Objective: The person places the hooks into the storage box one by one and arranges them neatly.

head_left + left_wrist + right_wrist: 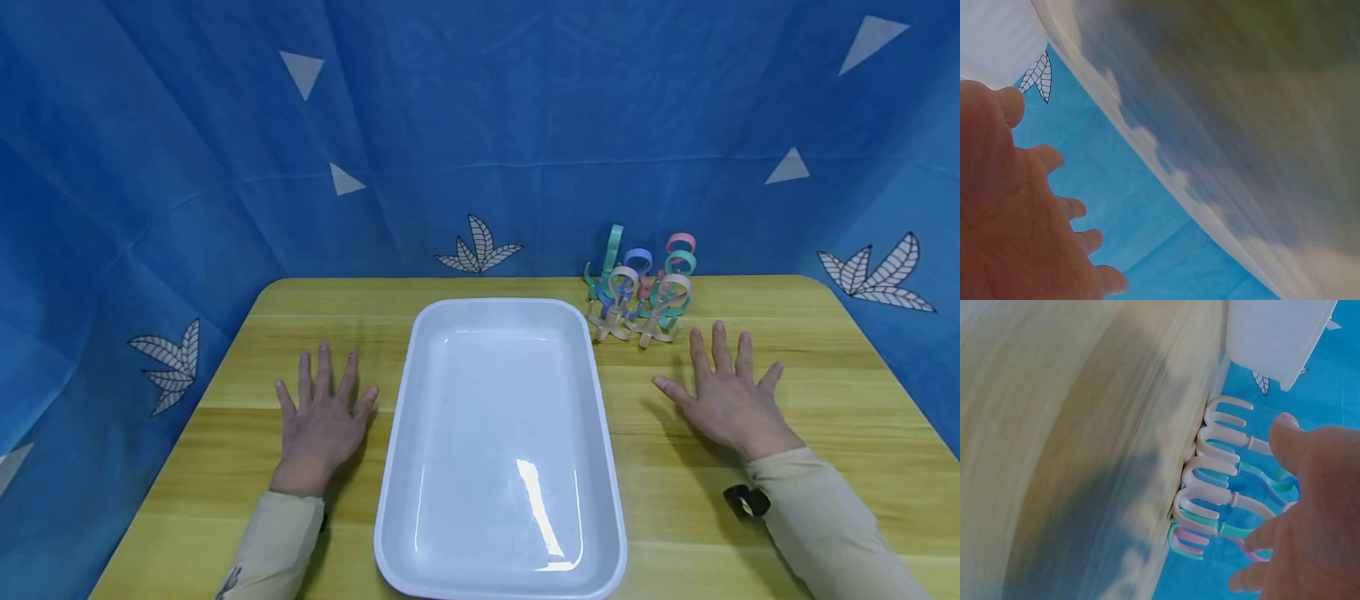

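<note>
In the head view my left hand (321,429) is palm down at the left of a white tray (395,433), fingers spread and holding nothing. Over the right side of the table, my right hand (731,402) is spread the same way, also with nothing in it. Just beyond its fingertips stands a cluster of plastic multi-prong hooks (647,292) in green, blue, pink and beige. The right wrist view shows the beige hooks (1210,481) nearest, partly hidden behind the right hand (1310,519). The left wrist view has the left hand's palm (1022,219) and extended fingers.
A wooden table (525,287) carries everything. Behind it hangs a blue curtain (480,108) with white triangles and leaf prints. A small black device (747,502) sits at the right wrist.
</note>
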`<state>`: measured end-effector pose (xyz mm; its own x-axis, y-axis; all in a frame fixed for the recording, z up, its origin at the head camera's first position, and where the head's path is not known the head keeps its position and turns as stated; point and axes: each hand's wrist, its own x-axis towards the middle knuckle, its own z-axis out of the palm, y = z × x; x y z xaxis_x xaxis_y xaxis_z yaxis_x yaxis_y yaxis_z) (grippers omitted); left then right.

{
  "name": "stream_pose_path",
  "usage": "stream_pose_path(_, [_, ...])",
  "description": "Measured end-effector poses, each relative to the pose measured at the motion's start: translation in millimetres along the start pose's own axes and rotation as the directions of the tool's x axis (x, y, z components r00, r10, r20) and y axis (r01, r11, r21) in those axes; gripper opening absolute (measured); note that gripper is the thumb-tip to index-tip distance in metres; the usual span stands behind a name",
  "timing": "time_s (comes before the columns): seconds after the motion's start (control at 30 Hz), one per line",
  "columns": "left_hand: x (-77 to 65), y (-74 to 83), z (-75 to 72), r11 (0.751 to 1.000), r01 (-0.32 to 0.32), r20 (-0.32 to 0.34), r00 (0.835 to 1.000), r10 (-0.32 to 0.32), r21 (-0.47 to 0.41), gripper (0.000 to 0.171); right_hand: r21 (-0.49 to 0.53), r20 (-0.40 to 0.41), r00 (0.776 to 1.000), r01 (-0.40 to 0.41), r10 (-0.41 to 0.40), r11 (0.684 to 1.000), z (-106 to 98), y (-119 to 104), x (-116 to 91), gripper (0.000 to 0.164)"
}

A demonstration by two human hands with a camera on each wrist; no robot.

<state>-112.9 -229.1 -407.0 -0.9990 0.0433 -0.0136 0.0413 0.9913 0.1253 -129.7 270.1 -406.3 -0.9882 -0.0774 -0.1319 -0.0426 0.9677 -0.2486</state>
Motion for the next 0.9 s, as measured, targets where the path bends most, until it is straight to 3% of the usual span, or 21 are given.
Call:
stream_pose_path(0.3, [-3.0,-5.5,8.6,0.998,-0.031,-0.025,0.999,0.03,-0.056,0.07,0.024,0.021,1.0,0.004,-0.004,1.0,5.7,2.5,-3.9,0.097])
stream_pose_path(0.37, [-1.9,-4.8,6.5,0.989,-0.045,-0.026,0.999,0.042,-0.142,0.073,0.031,-0.002,1.0,0.009,-0.008,0.999,4.5,3.0,-3.8,0.096])
stream_pose_path(0.43, [-1.2,-2.8,1.5,0.962,-0.05,-0.024,0.999,0.046,-0.268,0.076,0.037,-0.044,0.999,0.02,-0.018,0.999,2.0,2.7,-2.9,0.095])
stream_pose_path(0.5, [-1.2,0.1,-4.0,0.906,-0.06,-0.023,0.998,0.055,-0.42,0.076,0.053,-0.1,0.995,0.034,-0.029,0.998,-1.2,2.4,-1.1,0.094])
stream_pose_path(0.63, [-2.2,6.7,-13.0,0.72,-0.118,-0.042,0.992,0.122,-0.684,0.066,0.101,-0.228,0.972,0.078,-0.053,0.992,-13.0,1.7,3.5,0.087])
stream_pose_path(0.7, [-2.3,10.1,-14.4,0.624,-0.143,-0.06,0.987,0.152,-0.769,0.06,0.148,-0.272,0.961,0.093,-0.05,0.985,-20.9,0.5,6.8,0.082])
stream_pose_path(0.77, [-1.9,13.8,-15.0,0.543,-0.146,-0.071,0.985,0.155,-0.827,0.055,0.215,-0.313,0.948,0.121,-0.049,0.969,-29.3,-1.1,11.8,0.074])
stream_pose_path(0.83, [-1.2,18.1,-14.3,0.492,-0.121,-0.061,0.989,0.136,-0.862,0.051,0.309,-0.343,0.939,0.137,-0.024,0.941,-37.1,-3.2,17.5,0.065])
stream_pose_path(0.9, [-0.4,22.5,-12.8,0.466,-0.081,-0.031,0.993,0.114,-0.881,0.051,0.395,-0.376,0.927,0.158,0.002,0.905,-43.4,-4.4,23.7,0.056])
